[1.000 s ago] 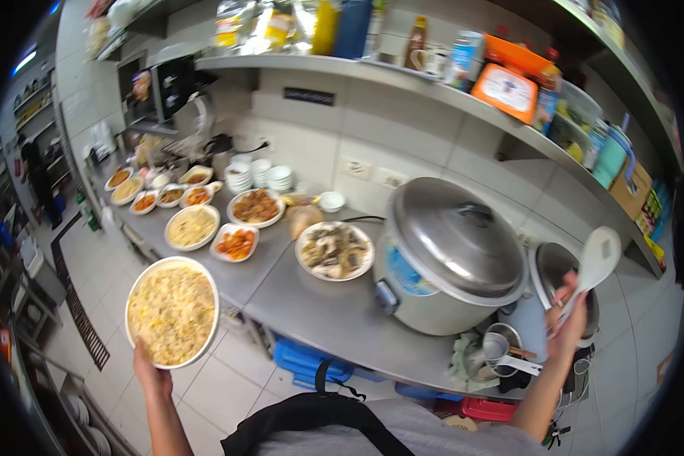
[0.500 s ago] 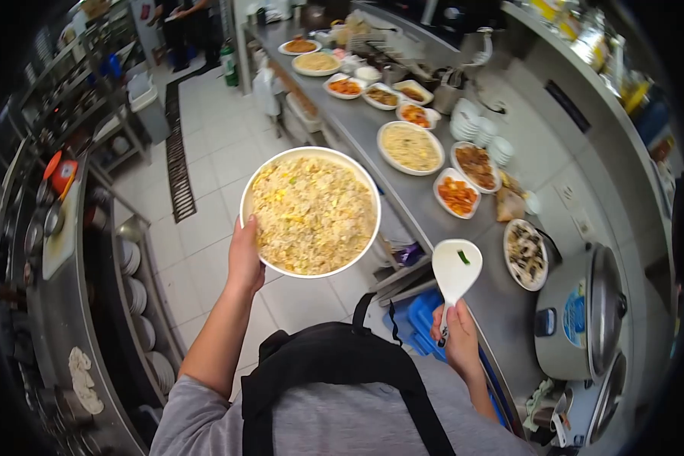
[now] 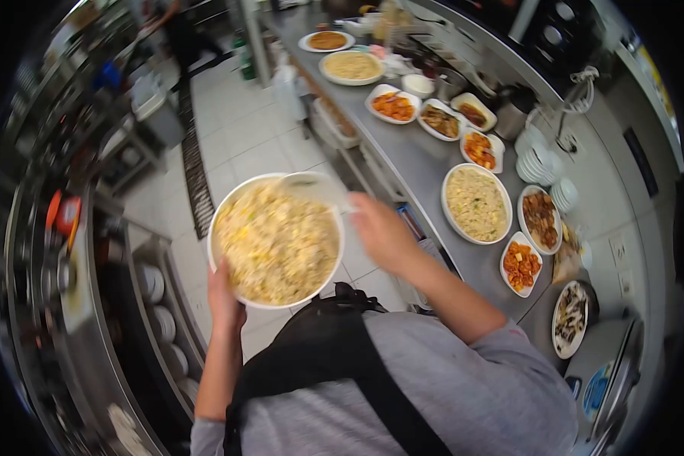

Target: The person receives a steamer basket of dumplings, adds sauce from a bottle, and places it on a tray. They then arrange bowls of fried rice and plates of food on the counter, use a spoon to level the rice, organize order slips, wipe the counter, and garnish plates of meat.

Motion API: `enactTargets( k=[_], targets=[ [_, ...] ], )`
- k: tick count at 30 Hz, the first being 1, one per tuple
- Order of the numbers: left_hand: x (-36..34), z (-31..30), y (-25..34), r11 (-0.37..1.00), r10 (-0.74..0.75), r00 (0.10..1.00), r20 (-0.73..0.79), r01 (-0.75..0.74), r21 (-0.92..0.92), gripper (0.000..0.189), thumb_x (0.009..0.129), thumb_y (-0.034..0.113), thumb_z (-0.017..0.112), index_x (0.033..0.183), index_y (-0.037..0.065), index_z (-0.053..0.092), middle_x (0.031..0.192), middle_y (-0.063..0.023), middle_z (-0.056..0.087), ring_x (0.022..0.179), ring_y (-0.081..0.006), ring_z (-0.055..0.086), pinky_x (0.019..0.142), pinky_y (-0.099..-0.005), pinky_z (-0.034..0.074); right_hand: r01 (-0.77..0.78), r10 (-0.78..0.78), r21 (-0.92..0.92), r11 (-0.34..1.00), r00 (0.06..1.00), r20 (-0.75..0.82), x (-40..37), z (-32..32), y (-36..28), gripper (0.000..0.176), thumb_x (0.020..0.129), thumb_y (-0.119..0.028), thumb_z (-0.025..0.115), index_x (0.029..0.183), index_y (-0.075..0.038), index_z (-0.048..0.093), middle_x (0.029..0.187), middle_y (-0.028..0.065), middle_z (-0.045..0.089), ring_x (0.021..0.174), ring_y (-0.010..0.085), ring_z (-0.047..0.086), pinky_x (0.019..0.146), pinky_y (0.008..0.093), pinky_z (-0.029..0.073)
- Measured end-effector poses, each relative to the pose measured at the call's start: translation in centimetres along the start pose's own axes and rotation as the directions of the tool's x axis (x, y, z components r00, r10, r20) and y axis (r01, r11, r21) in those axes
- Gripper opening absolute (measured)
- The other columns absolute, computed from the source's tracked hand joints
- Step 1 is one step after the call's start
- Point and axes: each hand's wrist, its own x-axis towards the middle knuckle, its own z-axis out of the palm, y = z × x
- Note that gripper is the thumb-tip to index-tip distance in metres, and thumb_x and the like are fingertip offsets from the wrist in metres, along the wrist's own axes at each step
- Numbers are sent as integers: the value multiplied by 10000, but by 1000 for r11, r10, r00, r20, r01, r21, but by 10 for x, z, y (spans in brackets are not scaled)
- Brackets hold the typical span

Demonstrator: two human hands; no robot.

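A round white bowl of fried rice is held up in front of me over the floor. My left hand grips its near left rim, thumb over the edge. My right hand is closed on a white rice paddle, blurred by motion. The paddle's blade overlaps the far right part of the bowl, right at the rice. Egg pieces show yellow among the rice grains.
To my right, a steel counter carries another plate of fried rice, kimchi, a mushroom dish and a rice cooker. Shelves with white plates stand left. A person is at the back.
My right hand has brought the rice paddle from beside the counter over to the bowl's far right rim. The bowl has shifted left and slightly down in view as my view turned.
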Motion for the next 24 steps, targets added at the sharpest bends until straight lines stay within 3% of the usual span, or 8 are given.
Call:
enactTargets(
  k=[3,7,8,11,13,16,19,24],
  targets=[
    [62,6,8,998,-59,998,24,60,-33,468,1026,265,386,1432,42,319,1330,-155,499,1167,-247,547,987,-377,448,-7,-1,133,991,998,61,57,23,16,350,951,-127,508,1288,-34,522,1188,201,608,1119,348,572,932,387,454],
    [139,16,3,990,-128,989,80,123,62,462,1027,265,378,1429,46,321,1332,-157,497,1176,-261,543,994,-393,446,-105,124,299,948,991,-47,80,31,65,406,952,-133,523,1348,-47,487,1150,178,629,1062,310,609,899,373,467],
    [162,21,7,981,-185,977,105,177,76,459,1027,263,376,1427,45,320,1330,-156,497,1179,-264,541,995,-397,446,-240,257,294,925,966,-22,81,24,76,423,959,-141,516,1375,-87,464,1124,190,632,1030,306,621,886,375,476],
    [233,51,5,947,-305,926,224,269,177,455,1026,265,380,1419,44,322,1321,-151,502,1182,-268,538,994,-403,449,-568,613,350,745,790,-22,73,13,108,412,953,-152,542,1355,-93,470,1014,169,652,870,257,645,803,349,496],
    [287,72,-3,929,-348,862,368,266,256,454,1023,255,384,1418,41,319,1311,-155,507,1159,-266,555,987,-397,454,-638,708,307,706,646,-286,52,18,127,403,942,-139,558,1327,-87,448,910,123,633,757,212,613,702,337,492],
    [342,95,-22,891,-448,708,546,300,342,459,1013,248,411,1398,9,340,1253,-139,552,1127,-233,565,966,-380,458,-694,795,428,579,367,-482,8,28,111,468,923,-100,557,1350,-109,363,808,70,566,673,142,547,549,320,435],
    [371,125,-41,878,-462,641,613,233,418,430,1014,265,430,1347,-6,395,1204,-133,573,1065,-189,572,932,-324,459,-693,829,539,479,154,-538,-20,35,76,535,899,-3,518,1393,-120,349,934,60,532,607,87,503,483,241,412],
    [372,167,-40,848,-530,588,611,364,386,449,1020,249,408,1392,5,346,1250,-144,542,1147,-202,535,976,-331,436,-738,796,552,389,-32,-605,-36,42,38,534,899,27,506,1405,-105,395,885,41,531,608,84,525,498,225,426]
  ],
)
